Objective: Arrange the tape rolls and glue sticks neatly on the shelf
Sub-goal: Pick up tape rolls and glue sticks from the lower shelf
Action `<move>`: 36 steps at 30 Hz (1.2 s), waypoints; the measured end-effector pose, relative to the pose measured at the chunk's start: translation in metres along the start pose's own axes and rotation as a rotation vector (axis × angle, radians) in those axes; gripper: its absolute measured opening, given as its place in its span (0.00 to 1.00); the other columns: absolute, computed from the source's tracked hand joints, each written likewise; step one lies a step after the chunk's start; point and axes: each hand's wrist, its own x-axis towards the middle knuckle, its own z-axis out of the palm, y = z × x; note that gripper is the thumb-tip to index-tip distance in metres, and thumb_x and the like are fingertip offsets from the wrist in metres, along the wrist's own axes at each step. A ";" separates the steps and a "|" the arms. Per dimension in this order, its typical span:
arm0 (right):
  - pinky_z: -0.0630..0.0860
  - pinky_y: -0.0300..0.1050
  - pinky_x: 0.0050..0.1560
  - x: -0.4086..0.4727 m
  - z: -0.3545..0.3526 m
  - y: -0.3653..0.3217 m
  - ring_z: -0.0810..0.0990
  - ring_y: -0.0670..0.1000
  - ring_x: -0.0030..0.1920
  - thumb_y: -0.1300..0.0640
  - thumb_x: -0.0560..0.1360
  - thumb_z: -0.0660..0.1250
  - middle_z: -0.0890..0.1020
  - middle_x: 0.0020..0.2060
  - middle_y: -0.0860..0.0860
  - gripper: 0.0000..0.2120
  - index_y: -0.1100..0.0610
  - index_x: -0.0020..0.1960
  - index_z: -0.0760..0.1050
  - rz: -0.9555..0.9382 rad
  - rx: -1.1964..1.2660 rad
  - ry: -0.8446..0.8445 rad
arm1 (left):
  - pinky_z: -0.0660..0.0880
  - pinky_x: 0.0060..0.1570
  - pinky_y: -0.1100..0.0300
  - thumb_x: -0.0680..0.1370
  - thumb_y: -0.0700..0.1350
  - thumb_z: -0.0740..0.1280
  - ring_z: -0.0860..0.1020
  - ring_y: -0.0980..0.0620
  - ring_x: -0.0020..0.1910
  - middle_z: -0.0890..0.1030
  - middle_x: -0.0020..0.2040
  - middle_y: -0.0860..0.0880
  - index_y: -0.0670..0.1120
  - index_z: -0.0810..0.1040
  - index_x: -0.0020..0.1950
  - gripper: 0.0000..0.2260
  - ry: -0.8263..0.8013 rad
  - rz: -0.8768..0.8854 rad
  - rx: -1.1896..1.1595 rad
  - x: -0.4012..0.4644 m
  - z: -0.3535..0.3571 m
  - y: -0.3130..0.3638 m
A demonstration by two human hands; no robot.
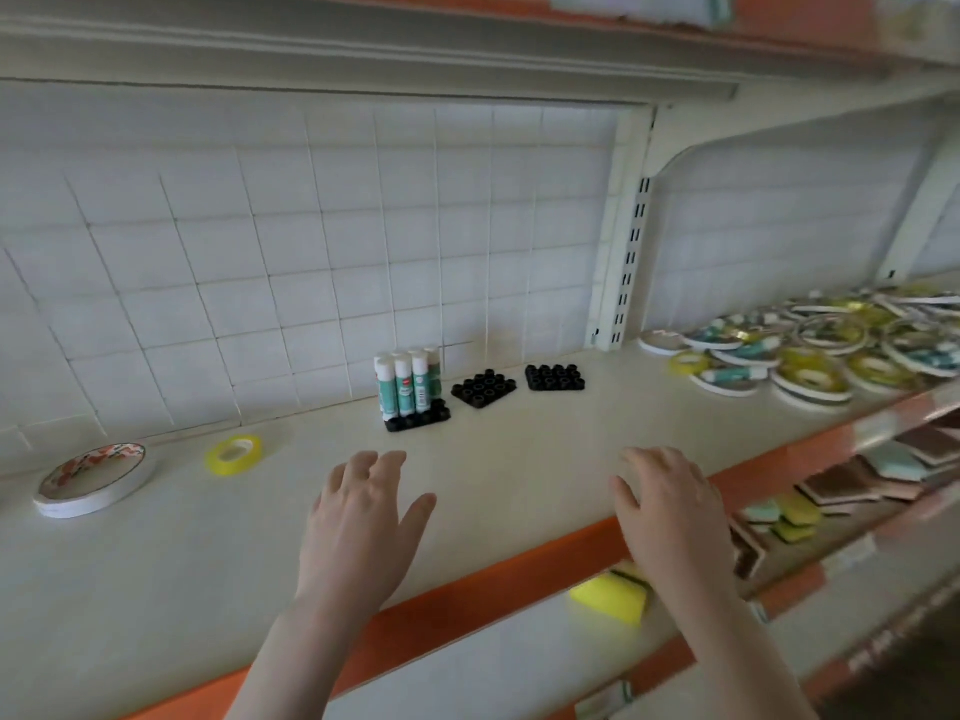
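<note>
Several white-and-teal glue sticks (407, 383) stand upright in a black holder (418, 417) at the back of the white shelf (519, 454). Two more black holders (484, 390) (555, 377) sit beside it without sticks. A yellow tape roll (233, 454) and a larger white roll with a patterned core (95, 477) lie at the left. A heap of tape rolls (810, 350) covers the shelf's right end. My left hand (363, 522) and my right hand (670, 511) hover over the shelf's front with fingers spread, holding nothing.
The shelf has an orange front edge (493, 579). Below it, a lower shelf holds a yellow sponge (613, 597) and several sponges and pads (831, 491). A white slotted upright (626, 262) divides the tiled back panel. Another shelf runs overhead.
</note>
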 end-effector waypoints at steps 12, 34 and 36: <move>0.78 0.53 0.40 0.082 -0.023 0.260 0.80 0.59 0.39 0.62 0.68 0.74 0.81 0.41 0.56 0.11 0.61 0.49 0.80 -0.041 0.066 0.152 | 0.63 0.64 0.56 0.77 0.58 0.60 0.62 0.50 0.69 0.66 0.70 0.51 0.51 0.65 0.71 0.24 -0.006 0.021 -0.118 0.048 0.106 0.247; 0.78 0.52 0.42 0.228 0.031 0.377 0.80 0.60 0.44 0.63 0.70 0.71 0.82 0.44 0.58 0.11 0.63 0.52 0.80 -0.090 0.169 0.206 | 0.63 0.62 0.57 0.77 0.54 0.63 0.64 0.48 0.66 0.69 0.68 0.50 0.50 0.68 0.70 0.22 0.034 0.069 -0.147 0.183 0.197 0.375; 0.77 0.51 0.41 0.242 0.037 0.372 0.80 0.60 0.44 0.62 0.71 0.71 0.82 0.44 0.58 0.11 0.63 0.53 0.80 -0.105 0.204 0.180 | 0.63 0.62 0.57 0.77 0.54 0.64 0.64 0.49 0.66 0.69 0.67 0.50 0.50 0.68 0.69 0.22 0.031 0.057 -0.150 0.189 0.200 0.375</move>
